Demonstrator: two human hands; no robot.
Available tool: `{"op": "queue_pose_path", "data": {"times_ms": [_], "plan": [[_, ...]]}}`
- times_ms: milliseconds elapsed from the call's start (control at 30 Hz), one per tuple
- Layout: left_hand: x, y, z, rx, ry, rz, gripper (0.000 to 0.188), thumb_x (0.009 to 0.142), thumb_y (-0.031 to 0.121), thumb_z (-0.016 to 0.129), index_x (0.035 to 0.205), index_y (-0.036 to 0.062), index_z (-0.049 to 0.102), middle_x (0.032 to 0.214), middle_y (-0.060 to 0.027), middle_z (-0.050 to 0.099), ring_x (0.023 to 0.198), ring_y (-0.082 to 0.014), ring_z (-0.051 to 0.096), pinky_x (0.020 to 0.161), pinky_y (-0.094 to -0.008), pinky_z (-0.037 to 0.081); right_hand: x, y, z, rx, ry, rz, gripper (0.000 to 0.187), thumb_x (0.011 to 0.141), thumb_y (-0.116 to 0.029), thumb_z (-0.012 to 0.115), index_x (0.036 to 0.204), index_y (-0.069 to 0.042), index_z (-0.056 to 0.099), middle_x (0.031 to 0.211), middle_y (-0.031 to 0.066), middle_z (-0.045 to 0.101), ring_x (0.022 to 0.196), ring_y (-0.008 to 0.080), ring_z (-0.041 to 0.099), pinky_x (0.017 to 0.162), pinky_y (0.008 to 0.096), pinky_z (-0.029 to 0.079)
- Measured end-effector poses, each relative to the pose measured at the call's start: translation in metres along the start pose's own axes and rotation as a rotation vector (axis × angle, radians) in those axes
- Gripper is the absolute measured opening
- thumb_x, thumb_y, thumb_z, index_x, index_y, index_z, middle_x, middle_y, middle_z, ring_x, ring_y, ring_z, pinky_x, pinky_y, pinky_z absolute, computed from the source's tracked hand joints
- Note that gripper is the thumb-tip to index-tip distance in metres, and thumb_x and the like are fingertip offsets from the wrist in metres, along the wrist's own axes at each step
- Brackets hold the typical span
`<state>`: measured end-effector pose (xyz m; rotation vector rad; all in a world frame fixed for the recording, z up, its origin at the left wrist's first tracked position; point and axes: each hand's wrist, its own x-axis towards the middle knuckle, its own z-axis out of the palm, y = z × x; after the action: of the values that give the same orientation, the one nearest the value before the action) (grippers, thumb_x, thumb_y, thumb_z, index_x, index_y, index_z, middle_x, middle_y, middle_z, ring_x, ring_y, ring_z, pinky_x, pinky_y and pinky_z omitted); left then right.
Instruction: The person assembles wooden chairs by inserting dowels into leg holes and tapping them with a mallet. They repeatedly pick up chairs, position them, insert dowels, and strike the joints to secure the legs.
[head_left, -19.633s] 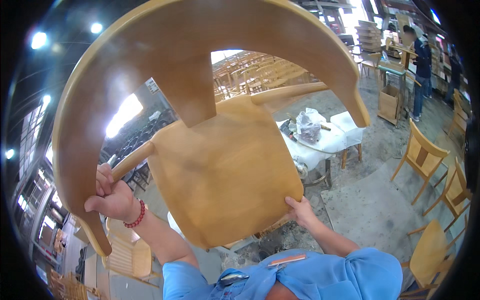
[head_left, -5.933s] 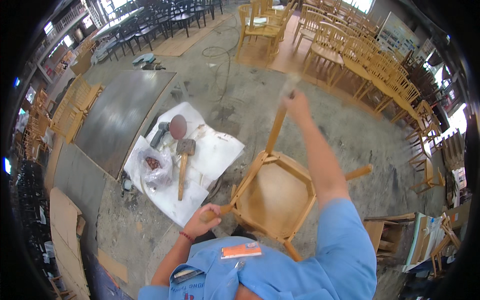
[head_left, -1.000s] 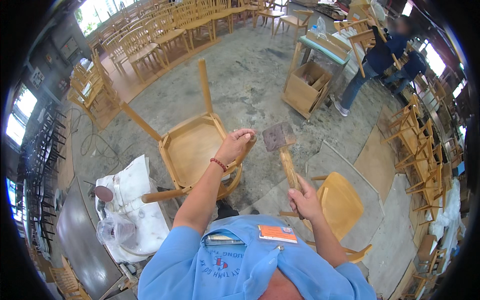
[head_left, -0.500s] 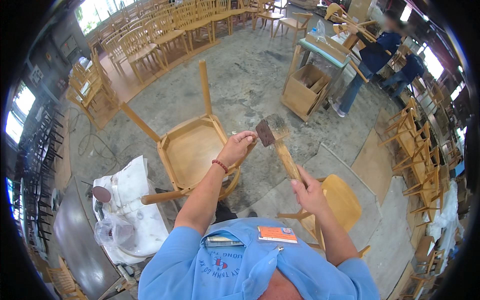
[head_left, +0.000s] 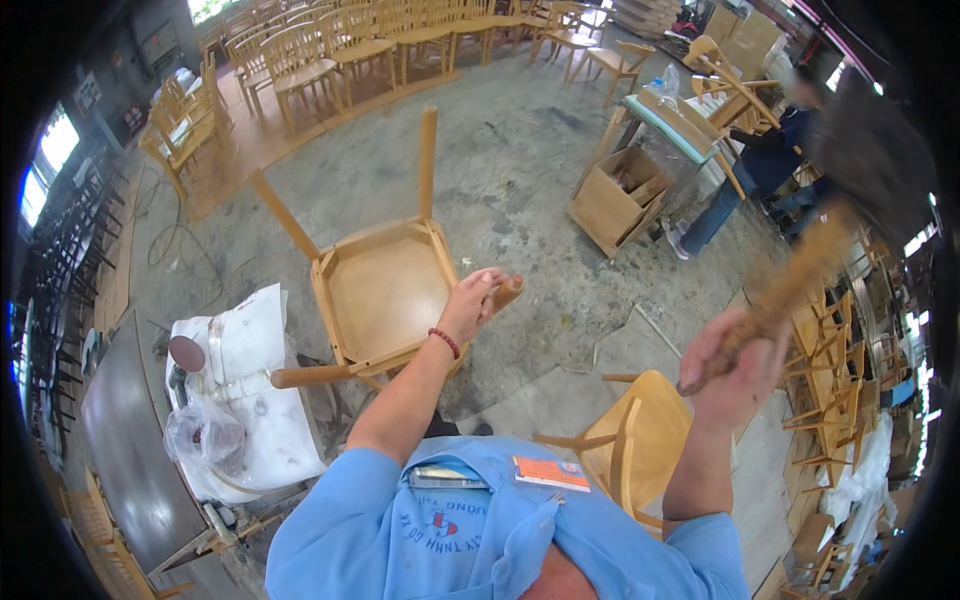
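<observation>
Mallet [head_left: 803,272] raised vs prev; head [head_left: 872,145] pts up-R, axis diag.

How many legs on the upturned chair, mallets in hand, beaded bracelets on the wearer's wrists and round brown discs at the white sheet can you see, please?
Chair legs: 4
Mallet: 1
Bracelet: 1
Brown disc: 1
Total: 7

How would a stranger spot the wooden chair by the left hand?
Find the white-sheeted stand. Just right is a honey-coloured wooden chair, the person's left hand at one leg. Unlike the upright wooden chairs beyond, its legs point up.
</observation>
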<state>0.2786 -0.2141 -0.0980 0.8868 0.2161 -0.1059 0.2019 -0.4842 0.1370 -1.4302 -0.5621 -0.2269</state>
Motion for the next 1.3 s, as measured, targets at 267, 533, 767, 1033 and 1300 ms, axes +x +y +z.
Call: {"op": "queue_pose_path", "data": {"times_ms": [267, 533, 767, 1033, 1300], "plan": [[-0.023, -0.050, -0.084, -0.306, 0.388, -0.196, 0.026, 0.101, 0.030, 0.047, 0.086, 0.0089, 0.049, 0.072, -0.0003, 0.046, 0.053, -0.0085, 0.037, 0.043, -0.0210, 0.029, -0.086, 0.097, -0.064, -0.706, -0.263, 0.601, 0.047, 0.094, -0.023, 0.053, 0.136, -0.002, 0.048, 0.070, 0.0026, 0.056, 0.061, 0.0134, 0.055, 0.059, 0.0275, 0.047], [-0.106, -0.030, -0.038, -0.013, 0.088, -0.357, 0.021, 0.100, 0.018, 0.043, 0.108, 0.0029, 0.055, 0.081, -0.0036, 0.058, 0.052, -0.0067, 0.041, 0.044, -0.0207, 0.031, -0.077, 0.124, -0.014, -0.454, -0.071, 0.565, 0.029, 0.082, -0.015, 0.070, 0.106, -0.005, 0.057, 0.077, -0.0026, 0.054, 0.065, 0.0064, 0.048, 0.057, 0.0270, 0.043], [-0.090, 0.050, 0.041, 0.356, -0.274, -0.158, 0.034, 0.103, 0.024, 0.036, 0.125, 0.0014, 0.049, 0.081, -0.0065, 0.058, 0.048, -0.0077, 0.042, 0.042, -0.0226, 0.034, -0.013, 0.151, 0.080, -0.207, -0.312, 0.527, 0.041, 0.080, -0.017, 0.071, 0.115, -0.003, 0.057, 0.094, 0.0101, 0.069, 0.086, 0.0176, 0.066, 0.075, 0.0324, 0.051], [-0.020, 0.109, 0.023, 0.338, -0.180, 0.120, 0.022, 0.100, 0.019, 0.049, 0.115, 0.0036, 0.056, 0.087, -0.0018, 0.060, 0.072, -0.0048, 0.051, 0.061, -0.0197, 0.042, 0.092, 0.147, 0.123, -0.225, -0.258, 0.428, 0.037, 0.081, -0.016, 0.071, 0.112, -0.001, 0.057, 0.081, 0.0067, 0.066, 0.066, 0.0159, 0.061, 0.060, 0.0304, 0.050], [0.060, 0.166, -0.003, 0.514, -0.169, 0.335, 0.019, 0.094, 0.013, 0.058, 0.109, 0.0019, 0.062, 0.100, -0.0015, 0.064, 0.095, -0.0094, 0.057, 0.085, -0.0262, 0.046, 0.180, 0.191, 0.165, 0.232, -0.086, 0.811, 0.028, 0.082, -0.010, 0.071, 0.101, -0.003, 0.051, 0.069, 0.0022, 0.055, 0.042, 0.0073, 0.046, 0.035, 0.0233, 0.037]]}}
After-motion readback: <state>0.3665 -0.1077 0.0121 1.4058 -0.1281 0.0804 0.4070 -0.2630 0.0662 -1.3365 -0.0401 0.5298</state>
